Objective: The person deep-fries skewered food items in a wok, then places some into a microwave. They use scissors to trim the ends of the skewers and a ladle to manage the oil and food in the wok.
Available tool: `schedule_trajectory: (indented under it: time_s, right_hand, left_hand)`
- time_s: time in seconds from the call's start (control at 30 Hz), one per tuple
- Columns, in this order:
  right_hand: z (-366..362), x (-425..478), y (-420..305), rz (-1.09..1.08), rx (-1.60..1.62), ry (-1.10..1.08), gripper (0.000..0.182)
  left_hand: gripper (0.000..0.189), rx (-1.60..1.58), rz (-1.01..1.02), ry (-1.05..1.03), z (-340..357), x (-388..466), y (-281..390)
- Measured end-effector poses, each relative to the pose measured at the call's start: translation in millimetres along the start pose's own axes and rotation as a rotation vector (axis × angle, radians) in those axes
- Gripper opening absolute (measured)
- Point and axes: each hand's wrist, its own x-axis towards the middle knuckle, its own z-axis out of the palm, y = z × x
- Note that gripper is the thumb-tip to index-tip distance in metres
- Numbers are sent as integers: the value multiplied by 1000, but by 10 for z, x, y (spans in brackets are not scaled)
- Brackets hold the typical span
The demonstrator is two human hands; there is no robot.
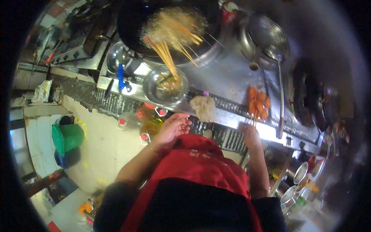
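Note:
My right hand [252, 137] is closed around the thin stick ends of several skewers of orange food [258, 103], at the steel counter's front edge; its fingers are blurred. My left hand [175, 126] hovers in front of the counter with fingers loosely curled and apart, nothing visible in them. Close to it lies a crumpled beige cloth [203, 108]. A steel bowl [149, 92] with broth and bits of food sits on the ledge. Behind it, skewers [165, 55] stand in bubbling liquid in a large dark wok [130, 43], their sticks leaning toward the bowl.
A long-handled ladle [280, 95] rests across a steel pot [246, 43] at the right. A blue-handled tool [120, 76] lies left of the bowl. Plastic bottles with red caps [129, 120] stand on the floor below, and a green bin [68, 137] is farther left.

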Motion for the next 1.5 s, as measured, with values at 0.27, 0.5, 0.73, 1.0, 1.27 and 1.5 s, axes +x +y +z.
schedule_trajectory:
  time_s: [0.27,0.5,0.73,1.0,1.27,1.5]
  right_hand:
    - [821,-786,-296,-760,-1635,870,48]
    - [3519,-564,-442,-1261,-1505,9,23]
    - [4629,347,-92,-204,-1023,-222,27]
    - [4650,-23,25,-1081,-1661,18,36]
    - [4585,82,160,-753,-1375,28,39]
    - [4570,299,147,-297,-772,-65,21]
  left_hand:
    - [40,-79,234,189,-601,30,855]
    - [20,-260,64,185,-532,1549,1221]
    - [11,-464,99,168,-479,1479,1506]
    - [15,-450,223,364,-291,1442,1437]
    - [10,-543,157,260,-427,1396,1420]
    - [11,-457,117,342,-537,1438,1380]
